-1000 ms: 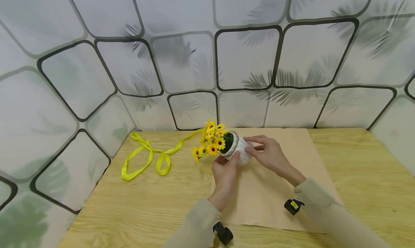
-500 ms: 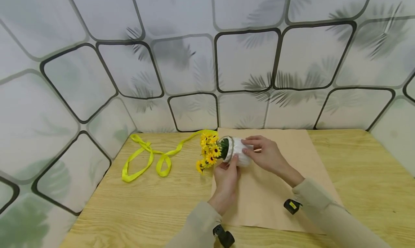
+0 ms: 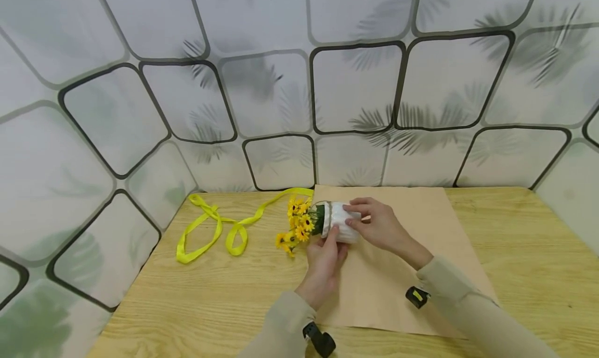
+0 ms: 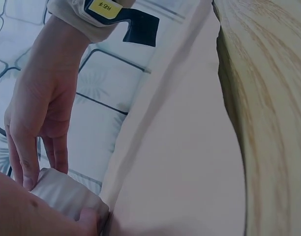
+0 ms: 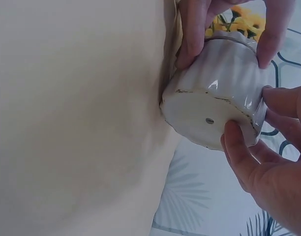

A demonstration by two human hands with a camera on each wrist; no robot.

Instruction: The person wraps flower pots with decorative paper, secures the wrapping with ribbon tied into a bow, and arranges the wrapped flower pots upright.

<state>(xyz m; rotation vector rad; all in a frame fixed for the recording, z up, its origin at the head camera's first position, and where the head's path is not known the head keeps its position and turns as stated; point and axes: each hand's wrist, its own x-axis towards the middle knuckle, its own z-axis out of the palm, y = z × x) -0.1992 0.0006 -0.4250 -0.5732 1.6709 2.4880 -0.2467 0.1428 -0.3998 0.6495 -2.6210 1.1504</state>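
Note:
A white ribbed flowerpot (image 3: 338, 215) with twine round its rim lies on its side over the brown paper (image 3: 398, 301). Yellow artificial flowers (image 3: 299, 223) stick out of it to the left, above the wooden table. My left hand (image 3: 323, 264) grips the pot near the rim, thumb on the front side. At the base end, my right hand (image 3: 383, 228) holds the pot between thumb and fingers. The right wrist view shows the pot's underside with a small drain hole (image 5: 209, 120) and a fingertip pressed on it. In the left wrist view, the left hand partly hides the pot.
A yellow ribbon (image 3: 238, 225) lies in loops on the table (image 3: 210, 295) to the left, its far end reaching the back edge behind the flowers. A patterned wall covering (image 3: 355, 88) rises directly behind the table.
The pot has turned in my hands so that it lies more level, and the flowers have swung down and to the left. Both hands keep hold of it, with small shifts.

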